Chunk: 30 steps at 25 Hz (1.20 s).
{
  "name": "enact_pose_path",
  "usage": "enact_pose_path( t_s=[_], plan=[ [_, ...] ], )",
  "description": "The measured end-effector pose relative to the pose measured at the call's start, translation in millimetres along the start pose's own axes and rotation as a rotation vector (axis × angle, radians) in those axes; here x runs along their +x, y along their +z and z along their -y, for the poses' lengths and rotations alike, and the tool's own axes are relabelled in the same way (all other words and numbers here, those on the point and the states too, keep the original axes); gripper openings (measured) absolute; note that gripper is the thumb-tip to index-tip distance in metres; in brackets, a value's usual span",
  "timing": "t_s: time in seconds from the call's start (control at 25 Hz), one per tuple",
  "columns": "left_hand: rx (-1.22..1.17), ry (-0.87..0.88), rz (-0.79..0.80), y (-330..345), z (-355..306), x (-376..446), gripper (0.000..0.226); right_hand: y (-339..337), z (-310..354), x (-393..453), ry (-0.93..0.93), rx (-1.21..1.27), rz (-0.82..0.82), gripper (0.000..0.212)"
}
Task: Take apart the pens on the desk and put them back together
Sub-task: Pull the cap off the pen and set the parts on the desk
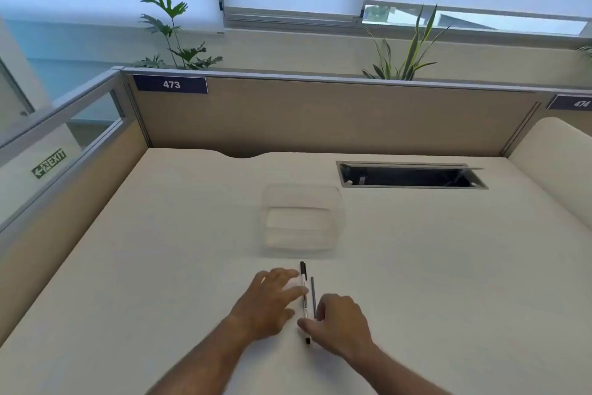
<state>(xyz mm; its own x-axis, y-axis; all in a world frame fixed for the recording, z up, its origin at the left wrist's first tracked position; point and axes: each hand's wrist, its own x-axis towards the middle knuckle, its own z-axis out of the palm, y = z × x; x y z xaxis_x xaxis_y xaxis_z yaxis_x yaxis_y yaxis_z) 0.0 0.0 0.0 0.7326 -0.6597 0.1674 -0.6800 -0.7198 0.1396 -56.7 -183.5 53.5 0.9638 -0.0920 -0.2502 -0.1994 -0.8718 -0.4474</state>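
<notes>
Two pens lie side by side on the white desk point(160, 266), pointing away from me. The left one is a clear-barrelled pen with a black cap point(303, 287) and a black end plug near me. The right one is a thin grey pen point(313, 295). My left hand point(267, 301) rests flat just left of them, fingers spread, fingertips touching the clear pen. My right hand point(336, 322) sits just right of them, its thumb over the clear pen's near part and its fingers covering the grey pen's near end. Neither hand has lifted a pen.
A clear plastic container point(302, 220) stands just beyond the pens. An open cable hatch point(413, 175) is set into the desk at the back right. Beige partition panels wall the desk at the back and left, with plants behind them.
</notes>
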Motion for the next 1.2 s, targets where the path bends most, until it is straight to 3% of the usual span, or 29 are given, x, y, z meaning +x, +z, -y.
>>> enact_pose_path(
  t_s=[0.16, 0.36, 0.72, 0.88, 1.04, 1.2],
  plan=[
    [0.028, -0.010, 0.010, 3.4, -12.8, -3.4, 0.050, 10.4, -6.3, 2.0, 0.063, -0.009, 0.076, 0.031],
    [0.010, -0.015, -0.022, 1.3, -12.4, -1.8, 0.043, 11.3, -9.0, 7.4, 0.006, -0.049, 0.120, 0.014],
    [-0.009, 0.043, -0.218, -7.6, -12.8, 9.3, 0.009, -40.8, -17.1, 30.8, -0.352, -0.115, 0.113, 0.022],
    [-0.036, -0.005, -0.273, -18.3, -16.6, 16.1, 0.006, -67.8, -18.0, 46.8, -0.421, -0.238, 0.164, 0.021],
    [-0.035, -0.014, -0.300, -20.4, -17.5, 21.1, 0.017, -74.2, -18.8, 55.0, -0.403, -0.264, 0.200, 0.020],
    [0.021, 0.012, -0.295, -30.4, -18.4, 23.8, 0.009, -75.5, -16.3, 61.0, -0.390, -0.261, 0.244, 0.020]
  ],
)
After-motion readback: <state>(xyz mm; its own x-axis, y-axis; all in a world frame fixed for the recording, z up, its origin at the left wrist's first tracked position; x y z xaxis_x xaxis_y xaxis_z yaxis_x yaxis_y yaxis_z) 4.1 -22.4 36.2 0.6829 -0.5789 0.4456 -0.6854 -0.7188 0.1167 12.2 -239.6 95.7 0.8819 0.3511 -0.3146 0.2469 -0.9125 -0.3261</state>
